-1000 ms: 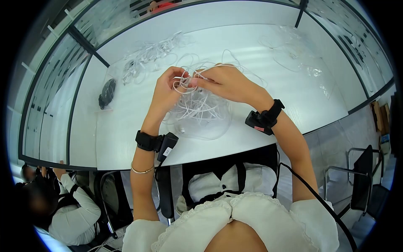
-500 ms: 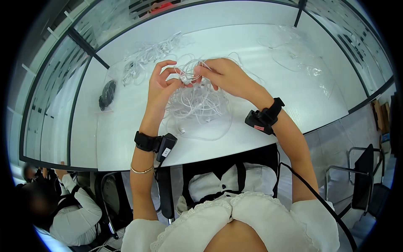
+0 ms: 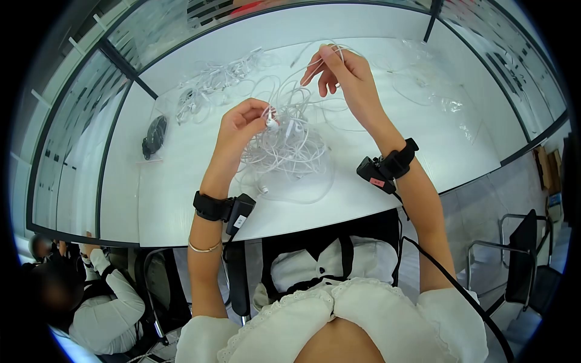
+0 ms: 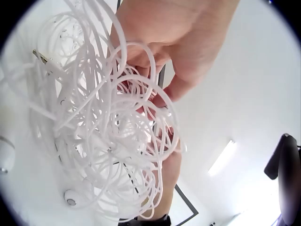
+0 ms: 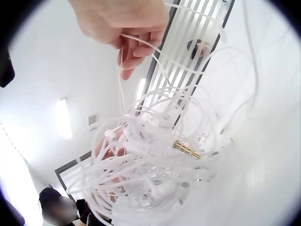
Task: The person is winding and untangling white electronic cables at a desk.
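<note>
A tangle of white wired earphones (image 3: pixel 284 151) lies on the desk in front of me, its cables looped over one another. My left hand (image 3: pixel 240 128) pinches part of the earphones at the tangle's upper left, thumb against curled fingers. Farther back and to the right, my right hand (image 3: pixel 353 81) is raised and holds a strand of white earphone cable (image 3: pixel 315 65) between thumb and fingers. That strand runs down toward the tangle. A gold plug (image 5: pixel 186 149) sticks out of the loops in the right wrist view, and a round earbud (image 4: pixel 71 197) shows in the left wrist view.
Another heap of white cables (image 3: pixel 212 81) lies at the back left, near a dark bundle (image 3: pixel 155 137). Clear plastic bags (image 3: pixel 451 106) lie at the right. Low partitions (image 3: pixel 124 175) bound the desk (image 3: pixel 187 212). Another person (image 3: pixel 106 308) sits at the lower left.
My right hand has moved away from the left, back and to the right, drawing a cable strand up out of the tangle. The left hand stays near its place at the tangle.
</note>
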Motion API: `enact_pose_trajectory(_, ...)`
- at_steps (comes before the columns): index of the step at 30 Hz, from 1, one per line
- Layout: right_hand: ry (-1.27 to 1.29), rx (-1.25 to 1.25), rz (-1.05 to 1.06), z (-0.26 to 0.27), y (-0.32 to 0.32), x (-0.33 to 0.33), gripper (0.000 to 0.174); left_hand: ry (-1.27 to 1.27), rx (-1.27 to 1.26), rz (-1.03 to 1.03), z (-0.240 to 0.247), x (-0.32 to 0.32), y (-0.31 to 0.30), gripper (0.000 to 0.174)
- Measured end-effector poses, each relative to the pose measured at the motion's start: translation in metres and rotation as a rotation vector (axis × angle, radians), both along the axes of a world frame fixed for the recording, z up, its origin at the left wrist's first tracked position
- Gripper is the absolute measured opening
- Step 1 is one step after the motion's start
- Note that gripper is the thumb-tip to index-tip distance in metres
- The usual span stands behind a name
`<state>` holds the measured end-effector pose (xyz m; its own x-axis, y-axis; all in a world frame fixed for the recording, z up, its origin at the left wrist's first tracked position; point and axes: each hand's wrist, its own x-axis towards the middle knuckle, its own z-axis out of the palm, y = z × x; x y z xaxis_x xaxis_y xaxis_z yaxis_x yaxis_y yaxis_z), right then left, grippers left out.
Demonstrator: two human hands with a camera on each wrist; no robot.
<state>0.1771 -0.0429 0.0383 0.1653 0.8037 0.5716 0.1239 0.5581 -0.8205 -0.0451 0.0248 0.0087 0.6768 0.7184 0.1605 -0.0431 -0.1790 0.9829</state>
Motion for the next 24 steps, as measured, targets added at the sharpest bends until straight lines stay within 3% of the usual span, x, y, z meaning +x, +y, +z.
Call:
enact_pose_trajectory(6, 0.033, 0.004, -0.117, -0.001, 0.002, 0.011, 0.040, -0.065, -0.119, -0.111, 0.008, 0.000, -0.008, 0.038)
enact_pose_trajectory(9, 0.085, 0.036, -0.109, 0.003, 0.001, 0.009, 0.040, 0.105, 0.356, -0.139, 0.000, 0.005, -0.010, 0.040)
enact_pose_trajectory(10, 0.100, 0.047, -0.107, 0.005, 0.000, 0.008, 0.040, 0.220, 0.307, -0.072, 0.005, 0.005, -0.016, 0.036)
enact_pose_trajectory(14, 0.072, 0.121, -0.139, 0.016, -0.007, 0.007, 0.042, 0.055, 0.081, -0.129, -0.001, 0.006, -0.007, 0.015)
enact_pose_trajectory(24, 0.041, 0.072, -0.156, 0.011, -0.004, 0.011, 0.040, -0.082, 0.158, 0.160, 0.007, 0.004, -0.014, 0.015)
